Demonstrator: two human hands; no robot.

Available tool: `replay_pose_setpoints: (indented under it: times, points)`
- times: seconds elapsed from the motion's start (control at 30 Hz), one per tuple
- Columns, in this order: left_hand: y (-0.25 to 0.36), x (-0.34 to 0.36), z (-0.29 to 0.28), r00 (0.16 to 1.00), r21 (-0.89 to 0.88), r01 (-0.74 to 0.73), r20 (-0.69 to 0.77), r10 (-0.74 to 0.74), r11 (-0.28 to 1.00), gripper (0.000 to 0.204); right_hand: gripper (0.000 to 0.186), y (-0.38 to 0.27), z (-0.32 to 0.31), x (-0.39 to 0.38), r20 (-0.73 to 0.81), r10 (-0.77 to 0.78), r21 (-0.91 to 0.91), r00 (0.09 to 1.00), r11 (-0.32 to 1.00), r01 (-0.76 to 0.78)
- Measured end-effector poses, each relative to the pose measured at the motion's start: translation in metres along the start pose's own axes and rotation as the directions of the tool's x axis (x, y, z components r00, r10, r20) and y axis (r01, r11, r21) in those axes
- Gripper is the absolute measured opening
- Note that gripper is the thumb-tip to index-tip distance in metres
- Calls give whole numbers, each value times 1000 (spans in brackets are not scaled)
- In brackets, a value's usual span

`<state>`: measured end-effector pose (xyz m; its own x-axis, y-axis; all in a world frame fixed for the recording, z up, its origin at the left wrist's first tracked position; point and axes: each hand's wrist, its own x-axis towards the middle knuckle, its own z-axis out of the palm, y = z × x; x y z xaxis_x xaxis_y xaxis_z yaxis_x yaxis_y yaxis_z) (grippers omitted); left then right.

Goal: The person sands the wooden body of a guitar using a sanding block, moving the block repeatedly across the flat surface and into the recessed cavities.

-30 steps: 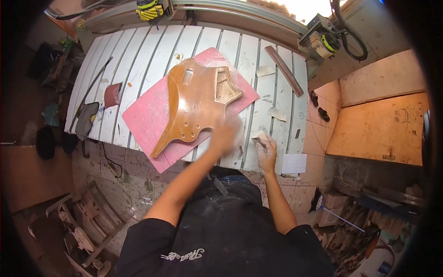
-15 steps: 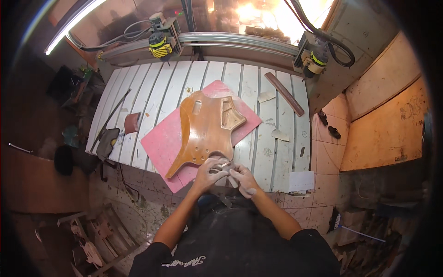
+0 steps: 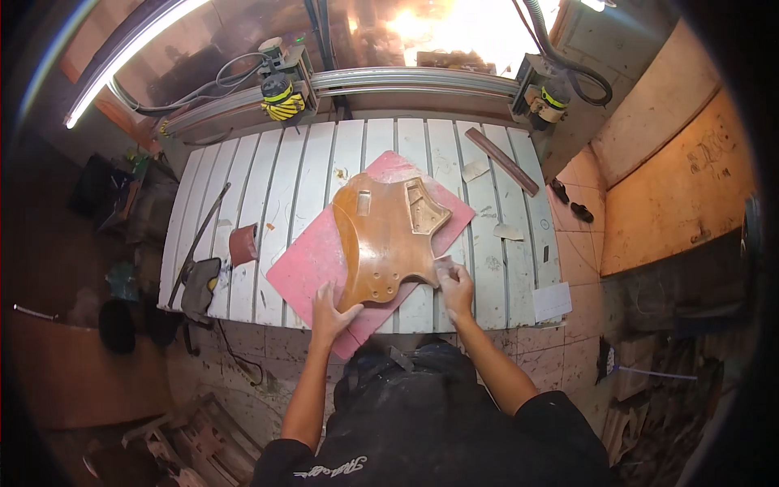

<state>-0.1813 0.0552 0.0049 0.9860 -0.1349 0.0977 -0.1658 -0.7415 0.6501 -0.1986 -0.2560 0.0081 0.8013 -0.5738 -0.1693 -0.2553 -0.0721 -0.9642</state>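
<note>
A brown wooden guitar body (image 3: pixel 381 235) lies flat on a pink sheet (image 3: pixel 300 268), with routed cavities and several drilled holes showing. My left hand (image 3: pixel 328 318) is at the tip of its lower left horn, thumb and fingers to either side of it. At the body's lower right edge, my right hand (image 3: pixel 458 294) pinches a small, dark folded piece of sandpaper (image 3: pixel 444 264) close against the wood. My right fingers partly hide that piece.
The pink sheet rests on a white slatted table (image 3: pixel 276 178). A curled reddish-brown sandpaper sheet (image 3: pixel 243 244) and a grey tool (image 3: pixel 200 284) lie left. To the right are a long brown strip (image 3: pixel 501 162) and white paper (image 3: pixel 553 303). A rail with machine heads (image 3: pixel 414 79) spans the back.
My hands have parted from together at the body's lower edge. The left moved to the horn; the right moved right with the sandpaper. The whole view has shifted slightly.
</note>
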Motion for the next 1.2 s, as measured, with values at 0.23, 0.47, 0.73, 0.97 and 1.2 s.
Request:
replay_pose_setpoints:
  times: [0.23, 0.47, 0.73, 0.97, 1.2]
  points:
    - [-20, -28, 22, 849, 36, 29, 527, -44, 999, 141, 21, 27, 44, 30, -232, 80, 237, 969, 971, -23]
    - [31, -23, -3, 530, -310, -139, 779, 335, 941, 125, 21, -5, 48, 90, -203, -175, -156, 963, 977, 144]
    - [5, 158, 5, 918, 143, -393, 114, 379, 908, 66, 24, -31, 73, 29, -13, -477, -665, 879, 660, 348]
    - [15, 186, 35, 958, 362, -273, 187, 217, 891, 89, 22, 20, 74, -7, 115, -580, -669, 806, 554, 494]
    - [11, 194, 17, 961, 347, -273, 130, 242, 897, 88, 18, -10, 96, -49, 83, -496, -694, 864, 594, 408]
